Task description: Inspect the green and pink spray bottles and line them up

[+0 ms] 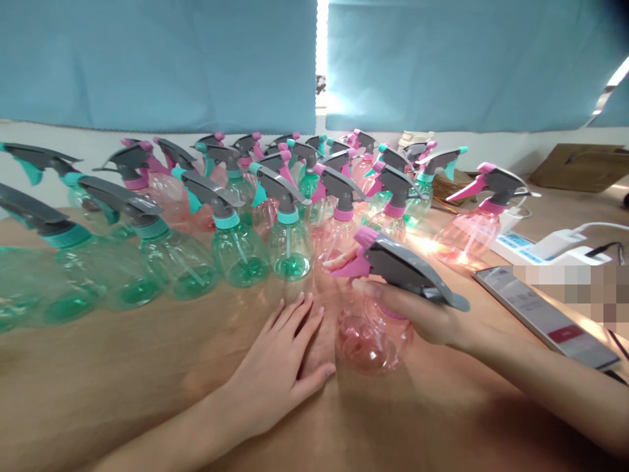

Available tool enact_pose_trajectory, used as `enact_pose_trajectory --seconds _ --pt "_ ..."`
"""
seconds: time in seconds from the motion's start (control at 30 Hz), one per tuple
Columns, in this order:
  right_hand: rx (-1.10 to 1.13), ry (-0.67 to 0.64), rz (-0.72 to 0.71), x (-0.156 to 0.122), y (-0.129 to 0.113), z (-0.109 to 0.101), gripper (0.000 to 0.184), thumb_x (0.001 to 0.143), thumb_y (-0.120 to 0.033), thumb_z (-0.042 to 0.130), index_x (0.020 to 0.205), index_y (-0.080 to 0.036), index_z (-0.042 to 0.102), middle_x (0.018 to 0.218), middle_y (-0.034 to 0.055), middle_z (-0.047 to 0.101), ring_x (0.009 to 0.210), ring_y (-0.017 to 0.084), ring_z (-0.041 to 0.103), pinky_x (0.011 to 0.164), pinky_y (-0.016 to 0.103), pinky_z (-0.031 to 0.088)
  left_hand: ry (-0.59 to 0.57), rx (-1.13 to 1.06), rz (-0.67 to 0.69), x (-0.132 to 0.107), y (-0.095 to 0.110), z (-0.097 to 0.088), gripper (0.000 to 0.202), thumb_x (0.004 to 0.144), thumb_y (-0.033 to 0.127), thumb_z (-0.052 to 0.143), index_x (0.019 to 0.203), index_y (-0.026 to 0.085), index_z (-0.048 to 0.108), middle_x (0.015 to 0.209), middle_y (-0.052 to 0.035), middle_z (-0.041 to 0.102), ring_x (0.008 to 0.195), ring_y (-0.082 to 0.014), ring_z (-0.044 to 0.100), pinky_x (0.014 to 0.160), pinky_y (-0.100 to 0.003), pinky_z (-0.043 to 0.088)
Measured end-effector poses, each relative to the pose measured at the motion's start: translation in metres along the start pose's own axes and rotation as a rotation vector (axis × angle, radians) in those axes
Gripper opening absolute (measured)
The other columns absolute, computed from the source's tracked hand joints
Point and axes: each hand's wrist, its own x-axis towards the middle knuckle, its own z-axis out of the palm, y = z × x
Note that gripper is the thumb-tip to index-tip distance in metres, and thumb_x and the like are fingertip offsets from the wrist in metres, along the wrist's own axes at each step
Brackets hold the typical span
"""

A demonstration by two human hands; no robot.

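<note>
My right hand (417,311) is wrapped round the neck of a pink spray bottle (373,334) with a grey trigger head and pink nozzle; the bottle stands on the wooden table (122,393) in front of me. My left hand (280,357) lies flat on the table just left of that bottle, fingers stretched out and holding nothing. Behind both hands stand several rows of green spray bottles (240,252) and pink spray bottles (466,229), all with grey trigger heads.
A phone or tablet (545,314) lies flat at the right. Behind it sits a white power strip (521,246) with a plugged-in charger and cables. A brown cardboard piece (574,167) lies at the far right. Blue curtains hang behind the table.
</note>
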Motion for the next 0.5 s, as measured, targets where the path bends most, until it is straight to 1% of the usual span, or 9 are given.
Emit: enact_pose_trajectory --seconds 0.07,0.13,0.2,0.27,0.4,0.5 --pt "-0.025 0.009 0.006 -0.0002 -0.0007 0.0 0.021 0.088 -0.044 0.065 0.103 -0.027 0.065 0.07 -0.0028 0.052 0.056 0.013 0.044 0.052 0.027 0.039 0.002 -0.006 -0.001 -0.0004 0.0002 0.0001 0.071 0.097 0.056 0.047 0.15 0.011 0.037 0.159 -0.0172 0.03 0.146 -0.0354 0.028 0.116 -0.058 0.027" --pt "-0.063 0.046 0.009 -0.0003 -0.001 0.0 0.018 0.09 -0.043 0.063 0.095 -0.026 0.063 0.068 -0.0032 0.05 0.058 0.014 0.045 0.055 0.027 0.04 -0.004 -0.003 -0.003 -0.0002 0.0002 0.0005 0.071 0.097 0.056 0.047 0.15 0.011 0.036 0.159 -0.0172 0.03 0.146 -0.0352 0.028 0.116 -0.058 0.027" --pt "-0.093 0.08 0.002 0.0 -0.0015 0.0 0.019 0.091 -0.043 0.061 0.087 -0.025 0.061 0.065 -0.0033 0.048 0.06 0.014 0.046 0.058 0.028 0.042 -0.004 0.001 -0.003 0.0004 0.0002 0.0008 0.07 0.097 0.056 0.047 0.15 0.011 0.036 0.159 -0.0172 0.03 0.146 -0.035 0.028 0.117 -0.057 0.026" --pt "-0.108 0.081 -0.013 0.0006 -0.0024 -0.0003 0.021 0.09 -0.042 0.062 0.081 -0.024 0.058 0.064 -0.0034 0.047 0.062 0.015 0.047 0.06 0.028 0.043 0.006 -0.003 -0.001 0.0008 0.0004 0.0006 0.069 0.097 0.055 0.048 0.15 0.011 0.037 0.159 -0.0171 0.03 0.146 -0.035 0.028 0.117 -0.057 0.026" --pt "-0.122 0.054 -0.034 0.0013 -0.0036 -0.0008 0.023 0.088 -0.042 0.065 0.077 -0.024 0.055 0.068 -0.0028 0.048 0.063 0.014 0.047 0.06 0.028 0.042 0.003 -0.005 -0.009 0.0006 0.0016 -0.0015 0.069 0.097 0.054 0.048 0.149 0.011 0.039 0.158 -0.0189 0.032 0.145 -0.036 0.03 0.116 -0.057 0.028" --pt "-0.139 0.102 -0.035 0.0001 -0.0017 -0.0002 0.026 0.09 -0.042 0.061 0.074 -0.024 0.052 0.067 -0.0025 0.046 0.062 0.014 0.044 0.058 0.028 0.039 0.005 -0.007 -0.003 0.0006 0.0024 -0.003 0.068 0.097 0.054 0.048 0.149 0.011 0.039 0.157 -0.0191 0.033 0.145 -0.0359 0.031 0.115 -0.058 0.029"
